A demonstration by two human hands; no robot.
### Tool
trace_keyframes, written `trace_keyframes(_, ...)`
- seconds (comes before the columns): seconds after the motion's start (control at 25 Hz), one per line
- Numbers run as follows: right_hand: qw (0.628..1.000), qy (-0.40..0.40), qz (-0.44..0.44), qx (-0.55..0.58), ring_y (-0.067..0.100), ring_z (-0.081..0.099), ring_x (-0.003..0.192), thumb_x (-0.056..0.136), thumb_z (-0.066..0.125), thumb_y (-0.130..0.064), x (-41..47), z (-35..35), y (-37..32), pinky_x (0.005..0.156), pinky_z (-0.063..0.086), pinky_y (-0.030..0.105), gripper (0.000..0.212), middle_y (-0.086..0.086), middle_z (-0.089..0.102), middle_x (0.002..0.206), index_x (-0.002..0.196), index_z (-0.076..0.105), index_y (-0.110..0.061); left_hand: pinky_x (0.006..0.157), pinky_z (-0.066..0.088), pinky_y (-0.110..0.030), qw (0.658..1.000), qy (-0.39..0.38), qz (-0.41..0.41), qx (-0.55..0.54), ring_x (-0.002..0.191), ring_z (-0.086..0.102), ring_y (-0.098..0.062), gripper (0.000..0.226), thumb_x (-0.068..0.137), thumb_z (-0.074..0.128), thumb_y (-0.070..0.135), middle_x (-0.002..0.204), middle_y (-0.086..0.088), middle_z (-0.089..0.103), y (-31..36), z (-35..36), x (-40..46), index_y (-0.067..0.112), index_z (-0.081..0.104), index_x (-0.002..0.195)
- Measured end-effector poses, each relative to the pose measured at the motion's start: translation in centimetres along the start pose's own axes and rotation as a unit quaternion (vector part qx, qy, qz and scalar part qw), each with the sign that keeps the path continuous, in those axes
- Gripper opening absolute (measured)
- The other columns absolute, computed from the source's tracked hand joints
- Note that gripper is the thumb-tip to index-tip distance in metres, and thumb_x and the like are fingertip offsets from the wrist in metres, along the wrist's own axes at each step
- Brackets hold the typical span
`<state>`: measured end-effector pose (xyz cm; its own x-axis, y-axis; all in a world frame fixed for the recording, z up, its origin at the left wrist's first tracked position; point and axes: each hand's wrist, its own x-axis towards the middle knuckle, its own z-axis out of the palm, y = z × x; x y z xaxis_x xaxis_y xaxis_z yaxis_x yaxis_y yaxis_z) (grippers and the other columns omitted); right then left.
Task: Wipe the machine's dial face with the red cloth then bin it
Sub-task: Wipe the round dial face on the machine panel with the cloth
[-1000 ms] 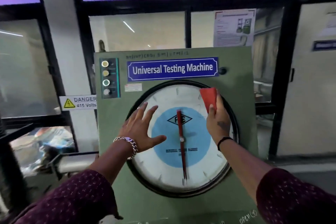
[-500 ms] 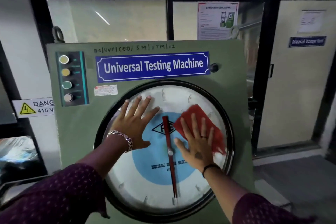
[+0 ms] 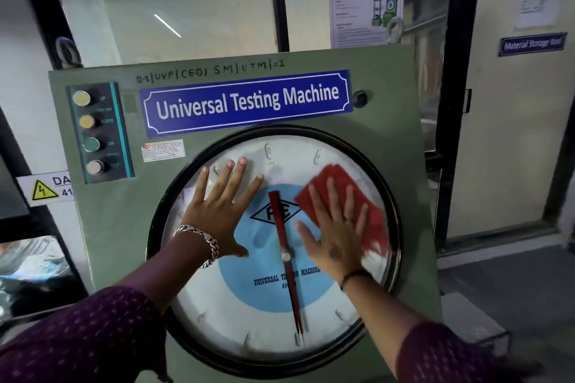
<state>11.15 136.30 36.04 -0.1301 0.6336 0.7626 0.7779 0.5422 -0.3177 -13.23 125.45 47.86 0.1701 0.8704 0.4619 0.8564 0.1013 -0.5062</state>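
A green machine [image 3: 112, 227] labelled "Universal Testing Machine" fills the view. Its round dial face [image 3: 267, 314] is white with a blue centre, a red needle and a black rim. My right hand [image 3: 334, 233] lies flat with spread fingers on the red cloth [image 3: 342, 183], pressing it against the upper right of the dial glass. My left hand [image 3: 222, 208], with a silver bracelet at the wrist, rests flat and open on the upper left of the dial. No bin shows in view.
A column of round buttons [image 3: 90, 134] sits at the machine's upper left. A yellow danger sign [image 3: 46, 188] hangs on the left wall. Behind are black-framed windows, a poster [image 3: 367, 12] and a cream door [image 3: 510, 134] on the right. Grey floor lies at lower right.
My right hand went from pinching the folded cloth near the dial's upper right rim to pressing it spread flat on the glass. My view came closer to the machine.
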Motion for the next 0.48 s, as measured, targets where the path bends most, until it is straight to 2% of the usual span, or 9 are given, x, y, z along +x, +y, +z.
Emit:
trace_keyframes(0.08, 1.000, -0.002, -0.025, -0.005, 0.038, -0.003, 0.176, 0.102, 0.026, -0.089, 3.9, -0.2, -3.2, 0.134, -0.004, 0.074, 0.086, -0.009, 0.000, 0.191, 0.178, 0.014, -0.050, 0.131, 0.002, -0.073, 1.000, -0.001, 0.002, 0.003, 0.169, 0.002, -0.039, 0.186, 0.030, 0.092, 0.087, 0.184, -0.017, -0.008, 0.5, 0.1, 0.2, 0.023, -0.001, 0.177)
trace_keyframes(0.16, 0.995, -0.008, -0.096, -0.039, 0.038, -0.006, 0.176, 0.101, 0.033, -0.089, 1.1, 1.1, -2.4, 0.132, 0.004, 0.081, 0.087, -0.008, 0.000, 0.191, 0.178, 0.015, -0.052, 0.130, 0.001, -0.074, 1.000, -0.001, 0.006, 0.002, 0.169, 0.001, -0.038, 0.186, 0.030, 0.091, 0.089, 0.184, -0.016, -0.010, 0.5, 0.1, 0.2, 0.025, -0.004, 0.176)
trace_keyframes(0.2, 0.993, -0.021, -0.102, -0.058, 0.039, -0.006, 0.176, 0.100, 0.036, -0.089, -2.4, 1.6, -0.4, 0.130, 0.011, 0.083, 0.088, -0.008, -0.002, 0.191, 0.177, 0.014, -0.053, 0.129, 0.002, -0.075, 1.000, -0.002, 0.008, 0.004, 0.169, 0.001, -0.039, 0.185, 0.030, 0.090, 0.090, 0.184, -0.016, -0.010, 0.5, 0.2, 0.1, 0.028, -0.004, 0.176)
trace_keyframes(0.28, 0.999, -0.021, -0.016, -0.041, 0.042, -0.007, 0.175, 0.100, 0.030, -0.093, -7.7, 1.6, 3.3, 0.129, 0.013, 0.083, 0.089, -0.008, -0.009, 0.190, 0.177, 0.008, -0.054, 0.128, 0.002, -0.077, 1.000, -0.005, 0.009, 0.005, 0.169, 0.000, -0.040, 0.184, 0.029, 0.089, 0.091, 0.184, -0.016, -0.011, 0.5, 0.3, 0.1, 0.033, -0.006, 0.176)
trace_keyframes(0.4, 0.984, -0.011, 0.175, 0.030, 0.041, -0.015, 0.174, 0.097, 0.016, -0.097, -3.6, 1.2, 2.0, 0.131, 0.000, 0.081, 0.093, -0.005, -0.018, 0.189, 0.175, -0.008, -0.054, 0.128, -0.002, -0.076, 1.000, -0.012, 0.000, 0.013, 0.169, -0.006, -0.039, 0.185, 0.031, 0.087, 0.093, 0.183, -0.015, -0.019, 1.0, 0.1, 0.2, 0.035, -0.015, 0.174)
trace_keyframes(0.48, 0.982, -0.004, 0.183, 0.040, 0.043, -0.010, 0.174, 0.097, 0.018, -0.098, 0.6, 0.7, -0.3, 0.132, -0.007, 0.079, 0.095, -0.002, -0.010, 0.191, 0.178, -0.003, -0.051, 0.129, -0.002, -0.075, 1.000, -0.006, -0.002, 0.012, 0.169, -0.007, -0.038, 0.184, 0.032, 0.087, 0.093, 0.183, -0.014, -0.020, 1.1, 0.0, 0.2, 0.035, -0.015, 0.174)
